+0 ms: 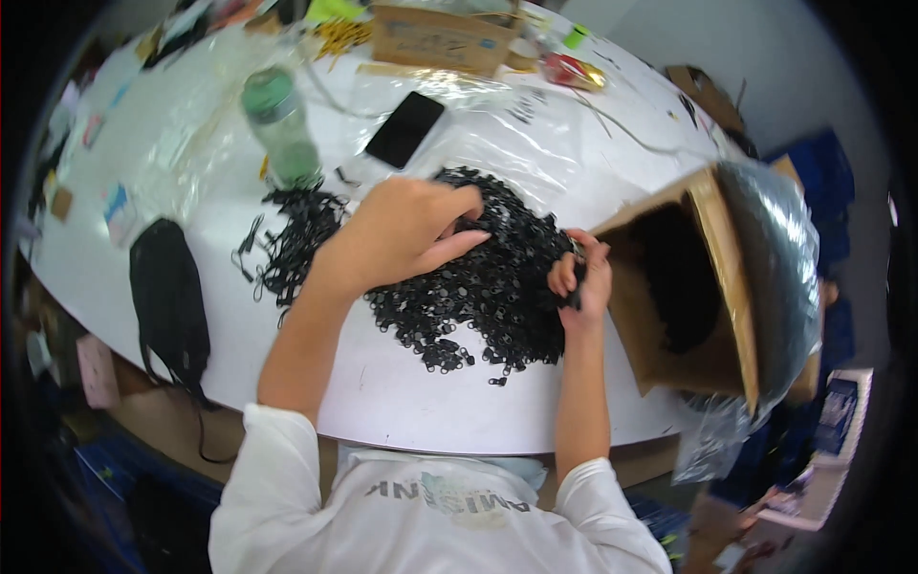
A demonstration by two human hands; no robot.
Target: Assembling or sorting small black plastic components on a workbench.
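A wide heap of small black zipper sliders (449,306) lies on the white table in front of me. My left hand (406,230) reaches over the heap's upper left part, its thumb and forefinger bent and a gap between their tips, with black pieces behind. At the heap's right edge, my right hand (588,277) has its fingers curled round black pieces that look like the sliders. Its palm is partly hidden. Left of the heap is a loose pile of black cord zipper pulls (301,244), partly behind my left wrist.
An open cardboard box (636,320) with a plastic liner lies at the right, dark inside. Beyond the heap are a phone (406,129), a green-lidded bottle (279,124) and clear plastic bags (535,139). A black pouch (170,297) rests at the left; another carton (435,40) stands at the back.
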